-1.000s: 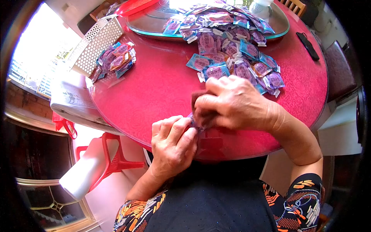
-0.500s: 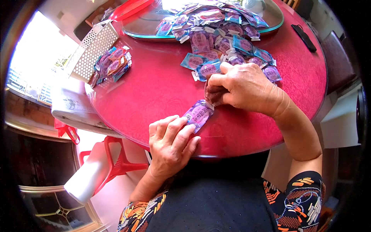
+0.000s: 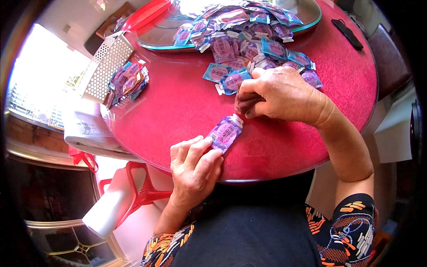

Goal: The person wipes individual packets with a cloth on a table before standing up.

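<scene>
Near the front edge of the table, my left hand (image 3: 195,164) pinches the lower end of a purple jelly pouch (image 3: 226,133), its white cap pointing away from me. My right hand (image 3: 287,95) is closed around a bunched brown cloth (image 3: 246,102), just beyond the cap and apart from it. Directly behind that hand, a blue-and-purple pouch (image 3: 234,82) lies at the near edge of a large heap of similar capped pouches (image 3: 249,31). Part of the cloth is hidden by my right fingers.
The heap spills from a glass-edged tray (image 3: 164,46) onto the round red table (image 3: 178,98). At left, a smaller pile of pouches (image 3: 129,82) lies by a white perforated basket (image 3: 104,62). A black case (image 3: 347,34) lies far right. A red stool (image 3: 142,189) stands below left.
My right hand and the cloth have come away from the pouch's cap, which now shows. The pouch has shifted slightly left, still in my left hand. The whole view has moved a little.
</scene>
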### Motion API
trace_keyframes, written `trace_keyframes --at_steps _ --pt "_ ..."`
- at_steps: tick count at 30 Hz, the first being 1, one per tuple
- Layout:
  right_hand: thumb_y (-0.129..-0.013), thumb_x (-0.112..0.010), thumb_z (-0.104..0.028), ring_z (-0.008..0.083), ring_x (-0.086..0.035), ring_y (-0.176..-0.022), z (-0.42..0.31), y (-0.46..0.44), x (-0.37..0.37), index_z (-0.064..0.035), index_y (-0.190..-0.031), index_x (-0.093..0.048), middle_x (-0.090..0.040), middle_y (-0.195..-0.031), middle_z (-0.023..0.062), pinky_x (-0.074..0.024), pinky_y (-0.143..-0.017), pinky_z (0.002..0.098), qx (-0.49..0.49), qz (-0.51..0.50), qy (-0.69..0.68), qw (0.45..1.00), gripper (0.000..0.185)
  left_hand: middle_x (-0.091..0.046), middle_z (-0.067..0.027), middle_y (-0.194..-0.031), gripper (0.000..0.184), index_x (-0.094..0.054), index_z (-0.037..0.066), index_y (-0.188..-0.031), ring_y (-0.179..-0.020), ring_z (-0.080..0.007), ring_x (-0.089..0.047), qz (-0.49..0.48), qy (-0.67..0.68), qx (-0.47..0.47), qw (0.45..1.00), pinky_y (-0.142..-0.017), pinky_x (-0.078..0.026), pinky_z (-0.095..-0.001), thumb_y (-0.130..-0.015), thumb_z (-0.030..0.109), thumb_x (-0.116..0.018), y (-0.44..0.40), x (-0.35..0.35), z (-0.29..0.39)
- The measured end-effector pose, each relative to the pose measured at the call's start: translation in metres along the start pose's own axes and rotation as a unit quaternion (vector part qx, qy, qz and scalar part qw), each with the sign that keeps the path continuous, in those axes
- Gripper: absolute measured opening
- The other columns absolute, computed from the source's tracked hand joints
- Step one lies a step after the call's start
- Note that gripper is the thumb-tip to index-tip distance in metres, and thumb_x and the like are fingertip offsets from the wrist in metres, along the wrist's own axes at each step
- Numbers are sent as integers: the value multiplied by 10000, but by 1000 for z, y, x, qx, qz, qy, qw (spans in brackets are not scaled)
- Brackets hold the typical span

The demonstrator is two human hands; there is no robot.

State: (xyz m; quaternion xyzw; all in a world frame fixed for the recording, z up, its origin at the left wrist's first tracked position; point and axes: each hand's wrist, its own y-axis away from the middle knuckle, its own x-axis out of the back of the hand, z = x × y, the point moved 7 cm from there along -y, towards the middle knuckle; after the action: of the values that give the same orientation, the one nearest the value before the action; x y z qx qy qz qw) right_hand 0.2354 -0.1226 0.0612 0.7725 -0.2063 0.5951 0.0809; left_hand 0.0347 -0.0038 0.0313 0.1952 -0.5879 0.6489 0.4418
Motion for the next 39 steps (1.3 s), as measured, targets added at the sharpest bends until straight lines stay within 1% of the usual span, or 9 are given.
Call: trace_keyframes --at_steps 5,8,10,19,22,25,30,33,39 --pt "-879 -829 -364 352 -765 -997 3 -1 -1 -177 -1079 -823 -750 -1006 127 -581 -849 502 -2 -3 -19 1000 273 -748 -134 -1180 291 -750 82 -1093 -1097 -357 -705 -10 -8 -2 1000 -931 -498 -472 -823 48 -854 -1 0 2" --pt "-874 -830 -356 357 -765 -997 2 -1 -1 -175 -1076 -820 -750 -1014 128 -580 -851 504 -13 -8 8 1000 272 -746 -134 -1173 293 -744 78 -1088 -1093 -358 -705 -12 -15 -3 1000 -930 -498 -472 -818 39 -850 -2 -1 3" --pt "-872 -831 -353 358 -766 -993 3 -1 -2 -174 -1079 -818 -749 -1016 128 -582 -849 503 -4 -5 -6 1000 274 -744 -134 -1167 287 -738 74 -1078 -1091 -359 -704 -12 -21 -3 1000 -930 -498 -473 -815 33 -845 -2 -2 3" --pt "-874 -830 -344 359 -767 -983 2 0 -1 -167 -1083 -819 -747 -1007 131 -588 -840 497 -9 -5 -5 1000 274 -747 -153 -1144 259 -695 43 -1037 -1043 -364 -711 16 -16 2 1000 -924 -517 -482 -808 -20 -799 -3 -2 4" --pt "-876 -827 -343 358 -766 -984 3 -1 -2 -163 -1083 -819 -746 -1007 133 -588 -839 495 -7 -8 -4 1000 274 -759 -158 -1121 238 -683 30 -1035 -1026 -352 -711 24 14 17 999 -930 -531 -475 -826 -52 -763 -5 0 -1" --pt "-878 -825 -344 359 -764 -981 3 0 -2 -157 -1085 -817 -741 -1004 135 -587 -836 493 -3 -4 -10 1000 279 -739 -160 -1068 283 -676 25 -1071 -976 -353 -696 43 66 57 995 -887 -502 -458 -822 -67 -776 -6 3 -8" --pt "-874 -826 -344 362 -763 -972 2 0 0 -149 -1084 -813 -730 -990 137 -586 -828 491 -16 -15 -1 1000 287 -774 -181 -1027 156 -688 -24 -1061 -918 -243 -717 108 249 138 952 -853 -582 -348 -933 -111 -679 0 10 -21" --pt "-871 -828 -335 360 -763 -969 3 0 -1 -146 -1082 -813 -727 -984 136 -587 -827 490 -21 -21 -4 1000 284 -767 -173 -1014 149 -692 -26 -1061 -917 -242 -725 113 294 171 934 -831 -585 -340 -934 -104 -682 1 10 -21" --pt "-877 -828 -325 358 -766 -960 4 2 -2 -143 -1080 -816 -732 -984 139 -591 -824 485 0 3 -20 1000 273 -730 -146 -964 164 -694 -21 -1056 -887 -253 -709 97 132 144 976 -792 -580 -344 -906 -80 -722 -6 5 -19"
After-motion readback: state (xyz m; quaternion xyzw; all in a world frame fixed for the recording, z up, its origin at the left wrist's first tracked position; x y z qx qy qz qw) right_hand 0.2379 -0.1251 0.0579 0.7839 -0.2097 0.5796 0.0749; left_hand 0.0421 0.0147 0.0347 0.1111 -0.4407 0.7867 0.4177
